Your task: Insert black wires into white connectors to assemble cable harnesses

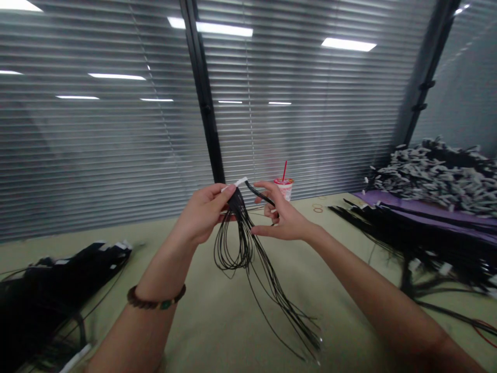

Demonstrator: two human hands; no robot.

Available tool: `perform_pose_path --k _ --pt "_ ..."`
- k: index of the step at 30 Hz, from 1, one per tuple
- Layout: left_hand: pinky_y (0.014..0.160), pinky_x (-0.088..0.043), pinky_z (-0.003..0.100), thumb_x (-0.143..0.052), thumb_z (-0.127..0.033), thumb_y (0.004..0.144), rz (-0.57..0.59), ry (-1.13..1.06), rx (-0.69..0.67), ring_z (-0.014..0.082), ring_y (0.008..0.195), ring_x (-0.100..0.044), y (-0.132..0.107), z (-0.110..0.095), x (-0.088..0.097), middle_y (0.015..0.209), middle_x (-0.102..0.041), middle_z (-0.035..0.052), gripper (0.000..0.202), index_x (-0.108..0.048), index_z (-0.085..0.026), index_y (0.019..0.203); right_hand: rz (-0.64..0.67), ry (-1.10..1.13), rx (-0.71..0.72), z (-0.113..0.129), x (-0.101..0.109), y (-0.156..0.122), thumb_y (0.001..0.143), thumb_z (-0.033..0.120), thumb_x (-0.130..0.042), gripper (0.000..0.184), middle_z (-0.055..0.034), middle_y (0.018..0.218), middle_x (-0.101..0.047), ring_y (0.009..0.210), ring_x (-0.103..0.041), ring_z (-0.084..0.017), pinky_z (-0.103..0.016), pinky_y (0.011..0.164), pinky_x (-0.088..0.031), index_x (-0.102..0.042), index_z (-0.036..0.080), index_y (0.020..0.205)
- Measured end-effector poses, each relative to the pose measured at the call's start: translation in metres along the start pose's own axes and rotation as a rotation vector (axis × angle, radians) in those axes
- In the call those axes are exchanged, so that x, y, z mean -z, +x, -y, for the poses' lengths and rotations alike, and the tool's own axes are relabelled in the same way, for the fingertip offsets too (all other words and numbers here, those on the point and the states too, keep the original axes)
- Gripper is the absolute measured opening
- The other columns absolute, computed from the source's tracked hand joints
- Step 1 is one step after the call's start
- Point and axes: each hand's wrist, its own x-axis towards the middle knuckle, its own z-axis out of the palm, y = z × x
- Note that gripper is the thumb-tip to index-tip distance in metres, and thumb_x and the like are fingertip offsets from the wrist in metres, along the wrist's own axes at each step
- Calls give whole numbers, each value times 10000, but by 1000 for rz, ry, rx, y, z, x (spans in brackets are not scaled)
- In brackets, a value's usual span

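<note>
My left hand (204,212) is raised above the table and pinches the top of a bundle of thin black wires (248,259) with a white connector (237,183) at its end. The wires hang down in loops and trail onto the table. My right hand (281,217) is just to the right of it, fingers partly spread, with a black band or tie (259,193) held between thumb and forefinger, its far end reaching to the connector. A beaded bracelet (155,300) is on my left wrist.
A cup with a red straw (284,186) stands at the back by the blinds. A large heap of wires with white connectors (435,176) lies at the right on a purple sheet, black wires (407,228) spreading from it. Another black wire pile (50,285) lies at the left. Rubber bands (317,208) lie near the cup.
</note>
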Motion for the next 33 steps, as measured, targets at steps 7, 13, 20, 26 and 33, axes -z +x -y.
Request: perform_pose_path --k 7,13,20,26,33 --pt "490 -491 215 -598 -356 706 -84 -51 1 106 592 -534 4 1 7 715 -573 20 208 -592 -155 760 154 -247 184 4 4 1 725 257 -594 110 -54 1023 -467 793 -468 -114 -204 556 -379 -626 178 793" --pt "573 -530 287 -575 -290 735 -55 -195 25 139 675 -572 6 5 -3 802 -606 54 169 -593 -140 811 242 -309 156 0 -12 -1 444 506 -743 619 -70 1096 -455 991 -451 -188 -325 873 -375 -620 175 952" --pt "561 -530 232 -549 -225 761 -75 -365 51 99 615 -562 11 9 1 749 -599 44 108 -583 -126 784 226 -141 183 -9 -22 1 727 287 -617 135 -56 1051 -503 1037 -446 -134 -273 880 -371 -651 166 777" --pt "504 -516 220 -571 -236 749 -51 -225 60 98 577 -560 10 5 14 708 -581 16 97 -581 -147 785 283 -73 3 0 5 5 810 263 -515 330 -58 990 -540 995 -478 -134 -267 840 -364 -514 129 509" --pt "442 -463 189 -539 -196 765 -3 -280 48 84 478 -522 8 4 15 625 -561 12 69 -570 -134 759 271 -79 -69 9 21 4 829 307 -480 336 -64 1040 -497 991 -471 -143 -258 822 -359 -495 126 546"
